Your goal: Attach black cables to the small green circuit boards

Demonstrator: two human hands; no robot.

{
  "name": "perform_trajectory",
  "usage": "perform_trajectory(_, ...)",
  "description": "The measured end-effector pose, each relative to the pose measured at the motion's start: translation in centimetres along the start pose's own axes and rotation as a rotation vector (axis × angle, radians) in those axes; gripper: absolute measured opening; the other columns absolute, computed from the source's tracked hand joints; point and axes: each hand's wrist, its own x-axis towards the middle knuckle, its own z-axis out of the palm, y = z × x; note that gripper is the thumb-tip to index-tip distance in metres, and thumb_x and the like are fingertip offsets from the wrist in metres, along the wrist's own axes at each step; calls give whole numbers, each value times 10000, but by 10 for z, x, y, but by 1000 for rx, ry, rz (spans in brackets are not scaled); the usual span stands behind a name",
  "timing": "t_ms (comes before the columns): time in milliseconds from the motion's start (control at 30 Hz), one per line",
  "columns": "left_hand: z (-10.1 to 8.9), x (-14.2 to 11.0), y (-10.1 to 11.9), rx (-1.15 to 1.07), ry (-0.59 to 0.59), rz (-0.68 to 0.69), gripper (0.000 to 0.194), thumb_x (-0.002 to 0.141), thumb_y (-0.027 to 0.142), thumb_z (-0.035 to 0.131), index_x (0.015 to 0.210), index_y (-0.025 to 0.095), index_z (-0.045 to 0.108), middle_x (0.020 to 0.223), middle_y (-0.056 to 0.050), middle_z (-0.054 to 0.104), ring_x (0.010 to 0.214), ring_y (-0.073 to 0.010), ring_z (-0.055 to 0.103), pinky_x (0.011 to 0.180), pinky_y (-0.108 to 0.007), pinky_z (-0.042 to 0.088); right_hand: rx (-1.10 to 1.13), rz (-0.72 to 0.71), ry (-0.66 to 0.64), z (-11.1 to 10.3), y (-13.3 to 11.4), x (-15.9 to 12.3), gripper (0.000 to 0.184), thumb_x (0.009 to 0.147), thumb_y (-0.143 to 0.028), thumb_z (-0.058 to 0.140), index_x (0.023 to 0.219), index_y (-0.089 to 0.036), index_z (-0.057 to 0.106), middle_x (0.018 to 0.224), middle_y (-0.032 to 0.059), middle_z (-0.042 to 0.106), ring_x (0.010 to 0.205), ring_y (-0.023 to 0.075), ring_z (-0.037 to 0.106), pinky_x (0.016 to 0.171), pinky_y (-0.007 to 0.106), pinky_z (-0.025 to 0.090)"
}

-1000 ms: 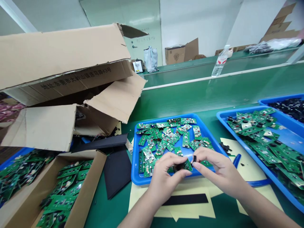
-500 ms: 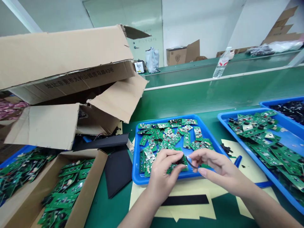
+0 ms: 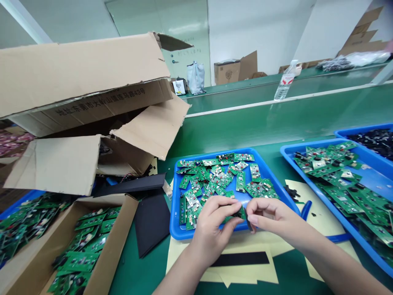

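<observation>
My left hand (image 3: 213,229) pinches a small green circuit board (image 3: 238,214) over the near edge of a blue tray (image 3: 176,221) full of several similar boards. My right hand (image 3: 272,219) is closed in a pinch at the board's right edge, where a small dark piece (image 3: 248,223) shows between its fingertips. Both hands meet just above the tray's front rim. Below them lies yellow backing paper (image 3: 245,241) with a black strip (image 3: 241,258) on it.
A second blue tray (image 3: 368,174) of boards lies at right, a third (image 3: 368,133) with black parts behind it. A carton (image 3: 101,250) of boards sits front left under torn cardboard boxes (image 3: 80,98). Black sheets (image 3: 150,221) lie between. A water bottle (image 3: 284,82) stands on the far belt.
My right hand drew a little apart from the board, then came back against its right edge. My left hand kept its hold on the board throughout.
</observation>
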Motion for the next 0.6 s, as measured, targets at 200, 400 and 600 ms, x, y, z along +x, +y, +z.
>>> perform_trajectory(200,1,0,2,-112,-12,-122,271,763,213,694,1034,216,684,922,-89,695,848,-203,653,752,-324,556,-5,28,-47,0,-8,0,370,748,-530,633,682,-179,539,604,7,594,611,149,570,648,303,470)
perform_trajectory(400,-1,1,4,-282,-65,-327,264,732,333,717,971,222,724,856,-85,689,781,-194,648,644,-281,550,-28,15,-47,0,-7,-2,344,758,-501,625,670,-178,546,594,11,596,594,147,560,635,302,472)
perform_trajectory(600,5,-1,1,-387,-32,-478,292,681,379,751,922,213,741,816,-78,666,760,-193,633,658,-295,543,-260,-88,96,4,-4,-1,208,785,-342,569,652,-185,544,591,-3,560,575,135,518,563,257,438)
